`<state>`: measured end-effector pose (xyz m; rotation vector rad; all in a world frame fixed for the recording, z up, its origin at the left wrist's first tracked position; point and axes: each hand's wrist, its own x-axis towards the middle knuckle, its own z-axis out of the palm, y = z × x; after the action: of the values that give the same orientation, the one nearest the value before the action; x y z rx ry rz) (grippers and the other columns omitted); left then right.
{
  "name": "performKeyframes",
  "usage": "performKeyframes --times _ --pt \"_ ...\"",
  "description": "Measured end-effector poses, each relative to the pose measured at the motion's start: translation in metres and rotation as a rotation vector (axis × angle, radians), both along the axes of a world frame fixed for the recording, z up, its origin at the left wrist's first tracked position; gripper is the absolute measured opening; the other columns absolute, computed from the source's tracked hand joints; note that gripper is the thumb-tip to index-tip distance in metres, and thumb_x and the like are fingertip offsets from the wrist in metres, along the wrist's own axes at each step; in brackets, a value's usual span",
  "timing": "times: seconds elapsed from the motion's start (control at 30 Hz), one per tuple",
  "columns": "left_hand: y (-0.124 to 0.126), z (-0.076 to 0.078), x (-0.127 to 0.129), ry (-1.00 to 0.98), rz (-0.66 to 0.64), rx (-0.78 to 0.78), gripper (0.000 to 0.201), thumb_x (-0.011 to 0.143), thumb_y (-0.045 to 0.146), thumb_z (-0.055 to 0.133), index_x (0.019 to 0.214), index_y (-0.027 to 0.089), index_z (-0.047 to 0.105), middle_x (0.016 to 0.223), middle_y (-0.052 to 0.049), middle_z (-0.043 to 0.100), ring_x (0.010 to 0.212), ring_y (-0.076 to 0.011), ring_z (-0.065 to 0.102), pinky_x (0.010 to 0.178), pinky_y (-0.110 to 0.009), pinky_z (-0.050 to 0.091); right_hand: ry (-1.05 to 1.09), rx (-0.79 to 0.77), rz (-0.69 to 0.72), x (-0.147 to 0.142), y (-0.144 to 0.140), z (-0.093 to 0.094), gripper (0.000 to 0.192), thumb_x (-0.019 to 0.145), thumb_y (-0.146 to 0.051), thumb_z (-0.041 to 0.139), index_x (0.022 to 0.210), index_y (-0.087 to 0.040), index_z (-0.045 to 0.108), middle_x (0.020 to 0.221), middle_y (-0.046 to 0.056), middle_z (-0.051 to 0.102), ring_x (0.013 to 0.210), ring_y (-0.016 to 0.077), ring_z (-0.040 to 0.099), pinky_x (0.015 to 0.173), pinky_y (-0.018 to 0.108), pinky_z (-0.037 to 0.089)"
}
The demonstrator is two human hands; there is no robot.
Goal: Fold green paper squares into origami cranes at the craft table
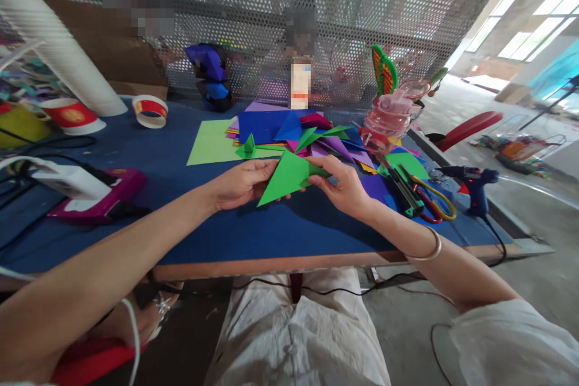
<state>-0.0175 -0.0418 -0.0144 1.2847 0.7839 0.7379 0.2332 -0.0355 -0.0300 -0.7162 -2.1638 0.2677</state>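
Green paper point(289, 176): folded triangle, above surface point(271, 235).
Hands: left hand point(242, 184) pinches 9 o'clock edge; right hand point(346, 187) pinches 3 o'clock tip.
Risk: uneven pull likely skews crease.

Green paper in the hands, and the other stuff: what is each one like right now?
Green paper: folded into a triangle, held by both hands.
Left hand: gripping the paper.
Right hand: pinching the paper.
Paper pile: spread out, partly folded.
Glue gun: lying down, cord attached.
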Motion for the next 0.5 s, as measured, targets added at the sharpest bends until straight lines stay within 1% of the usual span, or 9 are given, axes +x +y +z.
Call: performKeyframes --times 0.1,0.17,0.23,0.3,0.37,0.43,0.5 --pt "-0.003 0.002 0.004 0.012 0.003 0.039 0.046 0.073 0.045 0.088 0.111 0.021 0.075 0.099 -0.009 0.081 0.088 -0.0279 0.076 0.082 -0.039 0.059 -0.024 0.002 0.012 -0.001 -0.001 0.0 0.032 0.103 -0.033 0.057 0.133 -0.025 0.064 0.12 0.009 0.074 0.108 0.0236 0.068 0.095 0.039 0.055" --pt "-0.004 0.002 0.005 0.038 -0.001 0.07 0.045 0.067 0.035 0.091 0.107 0.021 0.076 0.098 -0.008 0.08 0.086 -0.0258 0.075 0.082 -0.037 0.06 -0.014 0.035 0.023 -0.003 -0.003 0.0 0.025 0.101 -0.026 0.059 0.125 -0.024 0.065 0.115 0.008 0.074 0.106 0.0228 0.068 0.094 0.038 0.055" --pt "-0.003 0.001 0.005 0.084 -0.009 0.106 0.046 0.064 0.031 0.091 0.106 0.02 0.075 0.097 -0.007 0.08 0.085 -0.0238 0.075 0.081 -0.035 0.06 0.007 0.086 0.029 -0.005 -0.005 0.001 0.015 0.098 -0.019 0.061 0.112 -0.023 0.065 0.109 0.008 0.072 0.105 0.0222 0.066 0.092 0.037 0.054" --pt "-0.002 -0.002 0.005 0.128 -0.022 0.145 0.054 0.064 0.03 0.089 0.114 0.019 0.073 0.099 -0.006 0.079 0.086 -0.0228 0.074 0.08 -0.033 0.059 0.0 0.166 0.023 -0.006 -0.007 0.003 0.011 0.095 -0.014 0.06 0.101 -0.022 0.063 0.11 0.009 0.069 0.105 0.0222 0.064 0.091 0.038 0.053" --pt "-0.001 -0.003 0.004 0.144 -0.027 0.175 0.067 0.064 0.027 0.088 0.127 0.02 0.067 0.106 -0.005 0.078 0.093 -0.0227 0.073 0.082 -0.03 0.057 -0.053 0.278 0.029 -0.006 -0.008 0.004 0.015 0.094 -0.008 0.055 0.095 -0.022 0.06 0.112 0.009 0.069 0.104 0.0219 0.062 0.09 0.038 0.051" --pt "-0.001 -0.003 0.003 0.132 -0.016 0.192 0.081 0.063 0.021 0.086 0.14 0.021 0.06 0.12 -0.005 0.075 0.104 -0.0226 0.071 0.086 -0.027 0.055 -0.147 0.401 0.057 -0.006 -0.01 0.004 0.021 0.092 -0.003 0.05 0.094 -0.022 0.06 0.108 0.008 0.071 0.101 0.0212 0.062 0.088 0.037 0.048" --pt "-0.001 -0.003 0.003 0.113 0.006 0.202 0.089 0.063 0.017 0.084 0.147 0.023 0.054 0.13 -0.005 0.072 0.111 -0.0222 0.069 0.086 -0.025 0.054 -0.252 0.514 0.079 -0.006 -0.011 0.005 0.025 0.093 -0.002 0.048 0.098 -0.022 0.063 0.103 0.006 0.074 0.1 0.0203 0.063 0.087 0.037 0.045"
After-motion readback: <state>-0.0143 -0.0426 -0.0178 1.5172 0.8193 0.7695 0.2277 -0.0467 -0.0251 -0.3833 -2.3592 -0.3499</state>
